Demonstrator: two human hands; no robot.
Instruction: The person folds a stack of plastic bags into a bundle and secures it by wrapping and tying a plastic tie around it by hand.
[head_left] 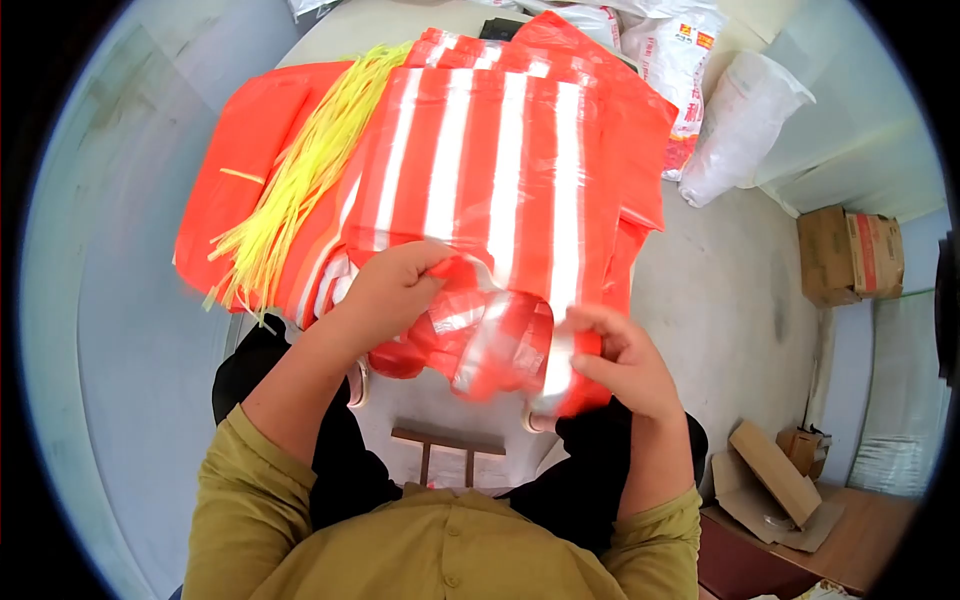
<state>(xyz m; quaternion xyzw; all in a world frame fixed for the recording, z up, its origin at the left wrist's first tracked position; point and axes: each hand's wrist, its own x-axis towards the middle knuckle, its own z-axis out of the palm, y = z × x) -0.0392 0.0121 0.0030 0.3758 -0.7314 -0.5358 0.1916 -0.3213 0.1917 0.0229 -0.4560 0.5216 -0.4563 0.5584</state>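
A stack of red-and-white striped plastic bags (470, 160) covers the table in front of me. My left hand (395, 285) is closed, pinching the near edge of a striped plastic bag (480, 320) between thumb and fingers. Its loose end hangs crumpled over the table's near side, blurred in part. My right hand (630, 360) is curled at the right side of the same bag, its thumb and fingers gripping the edge. Left of the stack lies a bundle of thin yellow strips (310, 170), resting on folded red plastic (250, 130).
White printed sacks (675, 70) and a pale plastic bag (745, 120) stand behind the table on the right. Cardboard boxes (850, 255) are by the right wall. Flattened cardboard (770, 480) lies at lower right. A wooden stool part (447, 445) shows between my legs.
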